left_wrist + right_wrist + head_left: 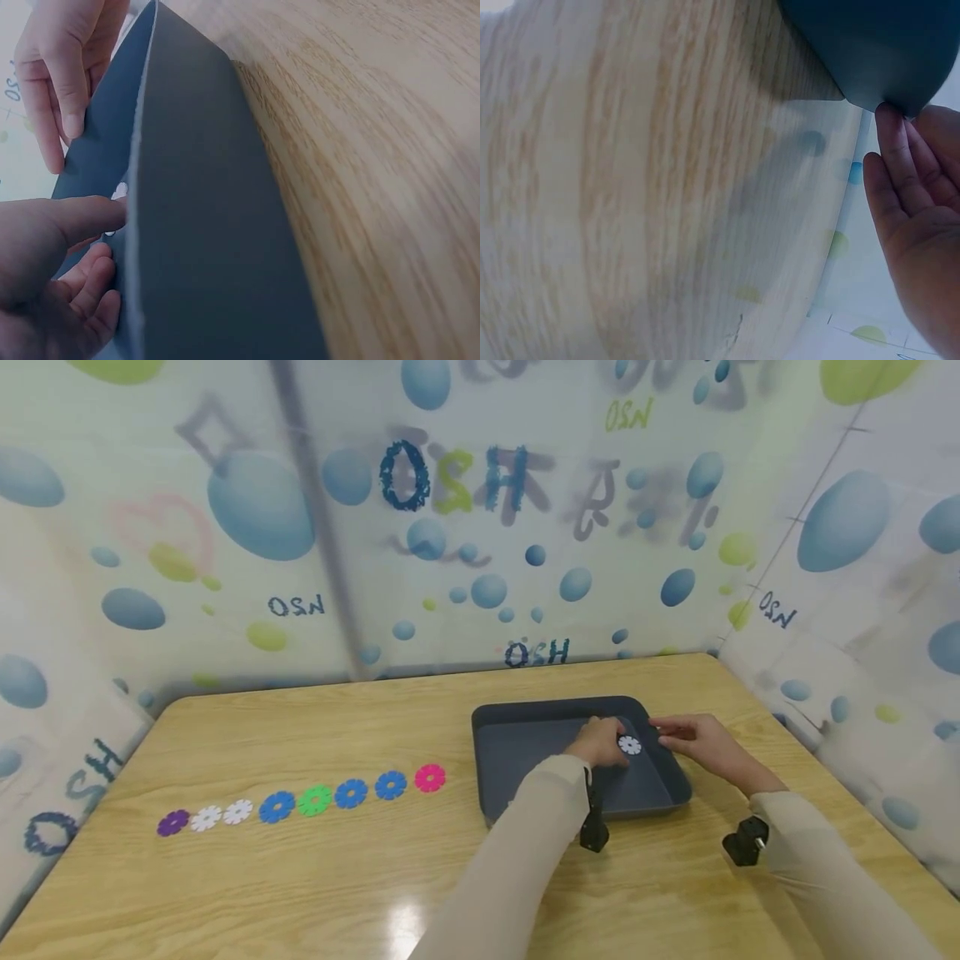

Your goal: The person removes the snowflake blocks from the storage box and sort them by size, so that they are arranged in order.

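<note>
My left hand (600,742) reaches into the dark grey tray (525,756), its thumb and forefinger pinching a white flower-shaped plastic disc (629,745) near the tray's right side. In the left wrist view the near wall partly hides that disc (118,192), right at the thumb tip. At the right rim my right hand (703,745) pinches the tray's edge. From the right wrist view, its fingertips (891,120) meet the outside of the tray wall (877,52).
Left of the tray, a row of similar discs lies on the wooden table (337,885): a purple one (173,822), two white, several blue, a green one (314,800) and a pink one (430,778). A patterned curtain (450,568) stands behind the table.
</note>
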`<state>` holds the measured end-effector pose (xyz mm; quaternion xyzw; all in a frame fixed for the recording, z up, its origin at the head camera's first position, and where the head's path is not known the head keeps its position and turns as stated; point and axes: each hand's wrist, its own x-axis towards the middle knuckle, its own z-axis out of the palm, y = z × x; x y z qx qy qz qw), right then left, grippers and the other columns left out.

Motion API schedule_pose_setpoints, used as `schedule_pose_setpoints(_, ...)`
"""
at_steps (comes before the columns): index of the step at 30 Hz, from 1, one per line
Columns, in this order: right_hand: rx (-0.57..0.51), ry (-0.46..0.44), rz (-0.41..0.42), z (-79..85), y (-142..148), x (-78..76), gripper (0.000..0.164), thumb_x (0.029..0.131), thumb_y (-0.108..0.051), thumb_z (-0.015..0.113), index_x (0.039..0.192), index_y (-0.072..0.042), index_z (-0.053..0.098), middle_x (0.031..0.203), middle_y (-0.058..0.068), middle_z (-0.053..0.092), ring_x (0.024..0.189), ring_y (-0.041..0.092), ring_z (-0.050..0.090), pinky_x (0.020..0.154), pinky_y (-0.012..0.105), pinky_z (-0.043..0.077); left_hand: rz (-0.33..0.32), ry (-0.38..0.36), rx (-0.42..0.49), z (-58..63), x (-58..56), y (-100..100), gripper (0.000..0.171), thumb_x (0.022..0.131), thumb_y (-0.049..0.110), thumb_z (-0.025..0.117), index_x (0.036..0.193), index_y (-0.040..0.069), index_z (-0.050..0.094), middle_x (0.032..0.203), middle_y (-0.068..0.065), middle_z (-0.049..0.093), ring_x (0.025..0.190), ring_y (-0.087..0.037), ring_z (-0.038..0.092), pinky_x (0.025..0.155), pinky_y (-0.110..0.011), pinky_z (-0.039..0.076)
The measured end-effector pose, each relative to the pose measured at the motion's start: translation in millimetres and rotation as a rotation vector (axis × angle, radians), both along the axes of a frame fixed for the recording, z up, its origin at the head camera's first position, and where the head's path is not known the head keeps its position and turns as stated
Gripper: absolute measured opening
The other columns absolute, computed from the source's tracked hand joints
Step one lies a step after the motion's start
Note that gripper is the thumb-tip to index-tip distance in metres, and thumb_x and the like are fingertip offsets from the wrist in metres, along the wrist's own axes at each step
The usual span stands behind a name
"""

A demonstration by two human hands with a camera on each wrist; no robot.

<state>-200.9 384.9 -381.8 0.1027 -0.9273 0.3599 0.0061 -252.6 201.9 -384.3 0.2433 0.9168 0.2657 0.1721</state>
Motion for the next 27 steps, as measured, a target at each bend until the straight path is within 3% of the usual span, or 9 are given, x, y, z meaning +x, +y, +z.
schedule_pose_setpoints(7, 0.004, 0.003, 0.003, -0.8, -0.2, -1.0, 0.035, 0.09, -0.003, 0.056, 0.121, 0.011, 0.052, 0.106, 0.025, 0.059, 0.096, 0.037, 0.058, 0.073, 0.034, 0.051, -0.005, 0.001, -0.024, 0.4, -0.1, 1.9, 0.045, 0.078, 0.021, 0.074, 0.121, 0.021, 0.06, 0.114, 0.003, 0.054, 0.109, -0.016, 0.046, 0.086, -0.028, 0.04)
schedule_pose_setpoints(13, 0.004, -0.001, 0.006, 0.1, 0.3, -0.3, 0.035, 0.09, -0.003, 0.056, 0.122, 0.011, 0.051, 0.107, 0.025, 0.059, 0.095, 0.037, 0.059, 0.073, 0.035, 0.051, 0.0, 0.034, -0.027, -0.9, 1.7, 4.2, 0.034, 0.078, 0.023, 0.075, 0.11, 0.021, 0.065, 0.109, 0.006, 0.057, 0.108, -0.016, 0.047, 0.086, -0.029, 0.041)
schedule_pose_setpoints(19, 0.003, -0.011, 0.0, 0.0, 0.0, -0.4, 0.035, 0.09, -0.002, 0.056, 0.122, 0.011, 0.051, 0.109, 0.026, 0.058, 0.097, 0.038, 0.058, 0.074, 0.036, 0.05, 0.052, 0.058, 0.007, -0.7, 5.6, 4.5, 0.018, 0.074, 0.021, 0.078, 0.089, 0.02, 0.067, 0.095, 0.006, 0.057, 0.099, -0.015, 0.05, 0.079, -0.028, 0.042)
schedule_pose_setpoints(27, 0.016, 0.003, 0.0, 0.1, 0.0, -0.7, 0.035, 0.089, -0.001, 0.056, 0.121, 0.011, 0.052, 0.106, 0.025, 0.059, 0.095, 0.037, 0.058, 0.073, 0.035, 0.05, 0.03, -0.002, 0.088, -1.9, 1.0, 2.6, 0.024, 0.07, 0.01, 0.08, 0.081, 0.014, 0.058, 0.078, 0.005, 0.053, 0.071, -0.01, 0.05, 0.063, -0.023, 0.042)
